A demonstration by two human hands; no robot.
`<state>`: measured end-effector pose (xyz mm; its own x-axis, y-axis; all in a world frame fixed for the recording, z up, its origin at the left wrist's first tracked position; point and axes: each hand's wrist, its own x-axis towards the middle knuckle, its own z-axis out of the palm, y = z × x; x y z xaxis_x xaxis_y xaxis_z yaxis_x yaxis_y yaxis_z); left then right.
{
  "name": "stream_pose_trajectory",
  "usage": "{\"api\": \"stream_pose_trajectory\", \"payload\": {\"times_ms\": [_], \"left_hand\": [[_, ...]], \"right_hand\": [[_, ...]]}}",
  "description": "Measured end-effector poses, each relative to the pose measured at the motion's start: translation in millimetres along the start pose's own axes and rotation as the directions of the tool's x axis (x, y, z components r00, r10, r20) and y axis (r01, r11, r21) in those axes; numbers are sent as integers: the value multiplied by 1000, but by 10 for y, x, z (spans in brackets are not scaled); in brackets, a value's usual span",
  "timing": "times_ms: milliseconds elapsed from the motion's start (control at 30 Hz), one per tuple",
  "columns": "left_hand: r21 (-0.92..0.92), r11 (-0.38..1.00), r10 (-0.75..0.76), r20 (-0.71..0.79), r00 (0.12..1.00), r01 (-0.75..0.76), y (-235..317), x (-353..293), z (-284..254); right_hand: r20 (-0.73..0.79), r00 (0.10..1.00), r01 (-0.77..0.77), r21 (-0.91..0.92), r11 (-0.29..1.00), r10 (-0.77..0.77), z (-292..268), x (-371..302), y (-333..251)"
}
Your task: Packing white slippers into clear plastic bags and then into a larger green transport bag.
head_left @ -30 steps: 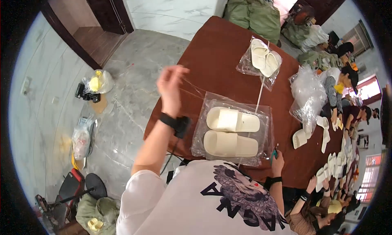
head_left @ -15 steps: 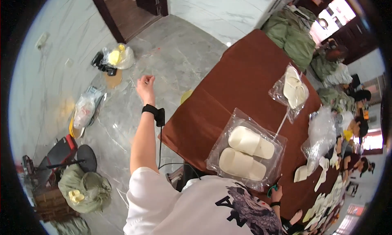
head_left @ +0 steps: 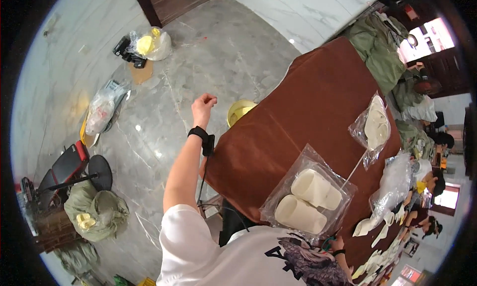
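Note:
My left hand (head_left: 204,107) is stretched out over the floor beside the table, fingers curled together. Whether anything small is pinched in them cannot be made out. Just right of it a yellow bucket (head_left: 231,115) stands on the floor, partly hidden by the table edge. By the table's near side, my right hand (head_left: 338,244) grips green-handled scissors (head_left: 327,243), partly covered by the fingers and shirt. Before my body a clear plastic bag (head_left: 278,199) lies on the brown-covered table (head_left: 293,117), with a pair of cream slippers (head_left: 300,214) side by side in it.
Another bagged pair of cream slippers (head_left: 376,123) lies farther off, by a thin pale stick (head_left: 355,170). Crumpled clear plastic (head_left: 395,179) and several loose cream slipper parts (head_left: 365,227) cover the table's right. Green sacks (head_left: 375,49) stand behind. People (head_left: 430,226) sit at right.
My view has shifted, and more of the yellow bucket shows. My left hand is closer to the bucket, its fingers still curled. The right hand keeps hold of the scissors.

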<state>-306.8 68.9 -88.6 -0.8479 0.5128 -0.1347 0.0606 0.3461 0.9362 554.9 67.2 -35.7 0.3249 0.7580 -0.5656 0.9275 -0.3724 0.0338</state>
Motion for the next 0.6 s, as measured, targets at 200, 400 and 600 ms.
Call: {"api": "stream_pose_trajectory", "payload": {"times_ms": [200,400,600], "left_hand": [[8,992,-109,574,812,127,-269,143,617],[206,974,-207,612,763,99,-621,347,500],[120,891,395,271,878,-438,273,-66,502]], "right_hand": [[-201,956,189,-134,973,-214,-104,-346,-186],[-312,947,77,-8,997,-76,-403,-497,-866],[-319,947,-16,33,999,25,-457,-449,-773]]}}
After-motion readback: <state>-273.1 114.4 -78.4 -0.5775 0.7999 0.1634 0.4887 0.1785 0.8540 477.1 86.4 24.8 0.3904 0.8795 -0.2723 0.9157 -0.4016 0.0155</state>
